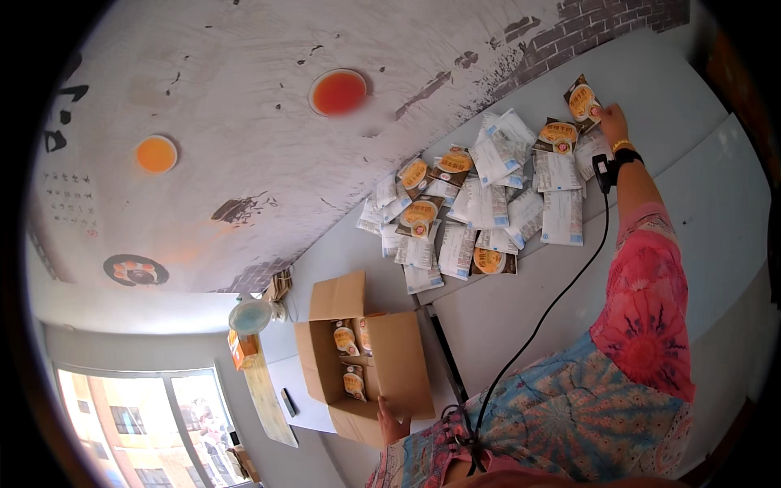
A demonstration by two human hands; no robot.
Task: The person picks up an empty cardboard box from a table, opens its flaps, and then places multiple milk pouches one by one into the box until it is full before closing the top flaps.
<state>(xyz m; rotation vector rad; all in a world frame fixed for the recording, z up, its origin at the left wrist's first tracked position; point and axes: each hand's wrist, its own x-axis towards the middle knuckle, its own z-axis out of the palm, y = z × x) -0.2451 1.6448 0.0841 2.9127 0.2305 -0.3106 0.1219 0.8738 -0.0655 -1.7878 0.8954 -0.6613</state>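
At the far right of the table, my right hand (pixel 614 126) is closed on a brown packet (pixel 582 103) with a yellow-orange bowl picture, pinching its edge. That packet lies beside a spread pile of similar flat packets. Some show their white printed backs (pixel 561 217), others their brown fronts (pixel 419 216). On the left, my left hand (pixel 394 423) grips the near edge of an open cardboard box (pixel 403 366), fingers over its rim. Inside the box stand several brown packets (pixel 354 382); its lower depth is hidden.
The box's flaps stick outward, and a dark gap (pixel 446 346) runs between table sections by it. A black cable (pixel 561 297) hangs from my right wrist across the table. Beyond the box are a phone-like dark object (pixel 288 402) and a clear round container (pixel 250 316).
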